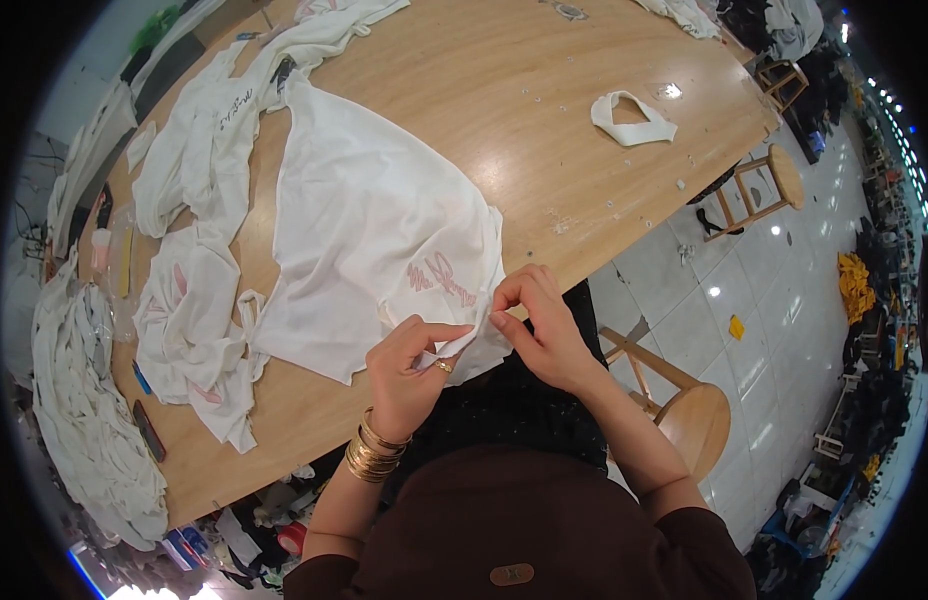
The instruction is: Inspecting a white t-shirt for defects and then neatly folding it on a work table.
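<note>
A dark brown top (484,510) with a small oval patch is nearest the camera. The wooden worktop (464,70) runs from the left side of the room toward the upper right; beyond its edge, at right, spreads a pale tiled floor (724,290).

At far left lies a long heap of white cloth (84,420), a dark flat item (149,432) just beside it. Next come crumpled white pieces (189,310), some with pink patches, then the white garment (344,180) with pinkish lettering, spread on the worktop, its near corner passing over the edge. The left hand (404,370), gold bangles (374,452) at its wrist, pinches the garment's near edge. The right hand (542,325) has thumb and forefinger close together at the side edge; whether they grip it cannot be told. Part of the garment is hidden behind the hands.

Farther right, the count is one white cloth loop (666,131) on the worktop, three wooden stools (696,430) and one orange-yellow heap (854,288).
</note>
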{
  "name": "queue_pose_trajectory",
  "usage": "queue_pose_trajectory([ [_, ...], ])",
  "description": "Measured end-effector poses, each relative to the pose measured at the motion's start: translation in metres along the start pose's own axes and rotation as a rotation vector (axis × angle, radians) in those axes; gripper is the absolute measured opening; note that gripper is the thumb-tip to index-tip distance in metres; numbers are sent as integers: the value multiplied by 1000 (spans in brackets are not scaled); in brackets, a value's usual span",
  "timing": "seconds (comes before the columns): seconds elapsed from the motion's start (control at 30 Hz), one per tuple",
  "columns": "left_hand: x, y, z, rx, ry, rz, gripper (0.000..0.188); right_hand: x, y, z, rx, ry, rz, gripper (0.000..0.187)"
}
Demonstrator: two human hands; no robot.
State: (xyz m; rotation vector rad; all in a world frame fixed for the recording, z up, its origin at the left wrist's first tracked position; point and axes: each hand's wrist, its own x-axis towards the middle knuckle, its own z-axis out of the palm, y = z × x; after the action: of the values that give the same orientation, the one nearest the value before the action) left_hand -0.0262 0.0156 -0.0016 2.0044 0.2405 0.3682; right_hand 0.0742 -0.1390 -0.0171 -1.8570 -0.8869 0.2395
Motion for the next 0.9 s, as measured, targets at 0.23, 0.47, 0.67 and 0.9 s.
queue_pose_trajectory([
  [0.23,0,0,0,-6,11,-16,30,-1,3,-2,18,26,-20,11],
  [0.47,2,0,0,-49,-7,-95,20,0,6,6,82,61,-13,8],
  [0.67,10,-5,1,-365,-71,-234,9,3,11,-2,-31,133,41,7],
  [0.9,3,-19,2,-439,-46,-305,8,5,6,2,-148,118,-30,11],
])
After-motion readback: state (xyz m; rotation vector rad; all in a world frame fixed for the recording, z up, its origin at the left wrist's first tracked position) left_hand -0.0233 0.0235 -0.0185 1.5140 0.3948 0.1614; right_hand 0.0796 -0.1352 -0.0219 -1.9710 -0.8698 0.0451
